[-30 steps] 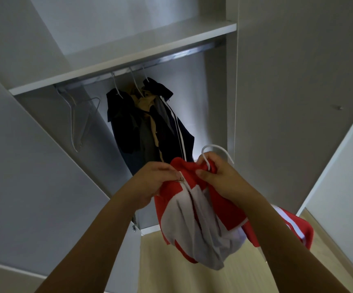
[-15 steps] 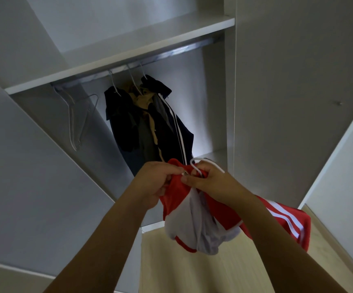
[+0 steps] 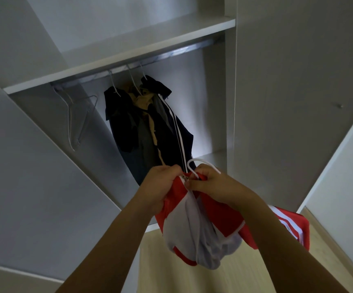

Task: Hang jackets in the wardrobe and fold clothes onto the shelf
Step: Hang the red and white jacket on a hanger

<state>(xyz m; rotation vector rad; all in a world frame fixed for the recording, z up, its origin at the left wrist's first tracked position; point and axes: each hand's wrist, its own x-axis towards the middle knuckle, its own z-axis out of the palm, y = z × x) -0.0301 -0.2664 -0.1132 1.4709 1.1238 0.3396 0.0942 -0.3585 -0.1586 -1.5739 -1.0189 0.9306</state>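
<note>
Both hands sit a little lower than a second ago, and the jacket's white lining now bunches lower beneath them. From the head view, the left hand (image 3: 160, 188) grips the red jacket (image 3: 205, 225) at its collar, fingers curled into the cloth by the zip. The right hand (image 3: 211, 185) pinches the collar's other side together with a white hanger (image 3: 194, 163), whose hook loops above the knuckles. Dark jackets (image 3: 148, 132) hang on the rail (image 3: 182, 52) under the shelf (image 3: 129, 49); an empty hanger (image 3: 80, 119) dangles to their left.
</note>
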